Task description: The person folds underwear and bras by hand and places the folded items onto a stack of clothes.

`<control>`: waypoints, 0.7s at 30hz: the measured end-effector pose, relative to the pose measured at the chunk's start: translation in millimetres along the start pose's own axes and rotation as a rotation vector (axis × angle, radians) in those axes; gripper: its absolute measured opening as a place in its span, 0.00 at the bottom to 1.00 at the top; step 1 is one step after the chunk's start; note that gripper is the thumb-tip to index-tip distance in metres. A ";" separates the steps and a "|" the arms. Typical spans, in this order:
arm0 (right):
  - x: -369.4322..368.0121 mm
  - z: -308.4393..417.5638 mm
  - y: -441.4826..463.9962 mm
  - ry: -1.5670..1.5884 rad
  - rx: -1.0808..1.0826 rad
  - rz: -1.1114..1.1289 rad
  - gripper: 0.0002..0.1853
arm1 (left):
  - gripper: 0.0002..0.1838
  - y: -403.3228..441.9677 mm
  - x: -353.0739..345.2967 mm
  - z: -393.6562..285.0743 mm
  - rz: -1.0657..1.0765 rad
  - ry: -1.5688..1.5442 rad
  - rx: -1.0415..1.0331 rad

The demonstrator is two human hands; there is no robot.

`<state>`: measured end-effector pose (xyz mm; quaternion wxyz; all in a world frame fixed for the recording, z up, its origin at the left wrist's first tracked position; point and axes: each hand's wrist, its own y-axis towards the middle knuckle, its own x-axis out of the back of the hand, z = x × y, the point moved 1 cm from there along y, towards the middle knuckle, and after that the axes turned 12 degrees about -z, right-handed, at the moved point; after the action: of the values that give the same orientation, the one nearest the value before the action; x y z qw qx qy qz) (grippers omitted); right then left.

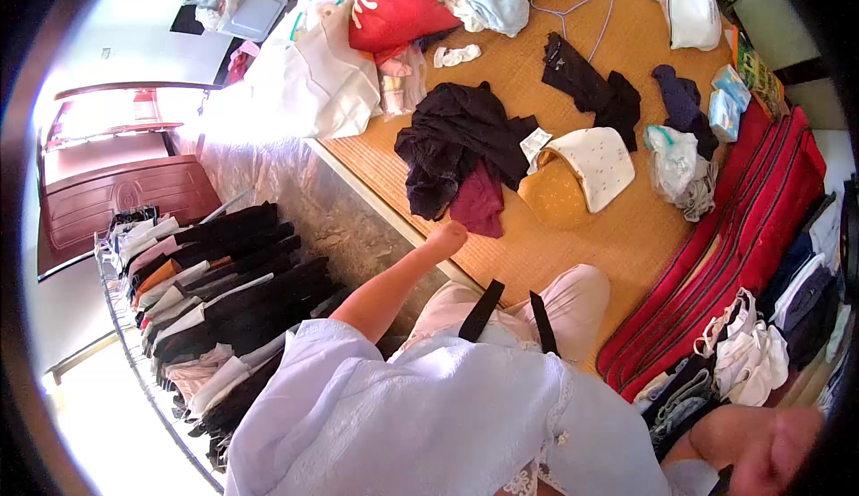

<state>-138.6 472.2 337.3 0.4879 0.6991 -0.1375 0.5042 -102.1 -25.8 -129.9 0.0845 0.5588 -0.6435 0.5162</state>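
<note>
My left hand (446,240) reaches to the edge of the mat, its fingers curled in. Its tip is beside a maroon garment (479,202), and whether it grips anything is hidden. A crumpled black garment (461,138) lies just beyond, partly over the maroon one. To their right lies a mustard and cream piece (591,174) with small dots. My right hand (777,447) is at the lower right edge, blurred, near folded dark clothes (684,411) and pale bras (752,357); its fingers cannot be made out clearly.
Black trousers-like cloth (595,89) and a hanger (582,17) lie on the woven mat (662,254). Red zipped bags (716,245) line the right side. A red bag (398,8) and a white bag (313,75) stand behind. A clothes rack (215,308) fills the left.
</note>
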 end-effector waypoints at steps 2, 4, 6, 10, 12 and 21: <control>-4.9 21.6 32.8 0.122 0.075 -0.138 0.11 | 0.15 -12.5 3.4 26.8 -0.036 -0.061 0.033; -12.7 36.9 58.6 0.222 0.138 -0.222 0.12 | 0.16 -14.1 8.3 52.6 -0.015 0.029 0.026; -18.1 49.5 80.2 0.314 0.191 -0.281 0.12 | 0.16 -24.8 15.1 67.3 -0.094 0.008 0.066; -18.3 65.1 116.8 0.500 0.285 -0.393 0.14 | 0.16 -27.4 27.1 83.1 -0.051 0.111 0.088; -20.9 73.4 132.1 0.660 0.340 -0.426 0.16 | 0.18 -30.7 34.8 82.2 -0.013 0.176 0.051; -114.3 138.0 161.5 1.889 0.204 -0.250 0.11 | 0.32 44.7 58.1 56.9 -0.510 -0.344 0.571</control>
<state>-222.2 246.1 327.0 0.3846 0.0527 0.4329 0.8136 -132.5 -112.8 -141.3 -0.0575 0.7794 -0.3202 0.5354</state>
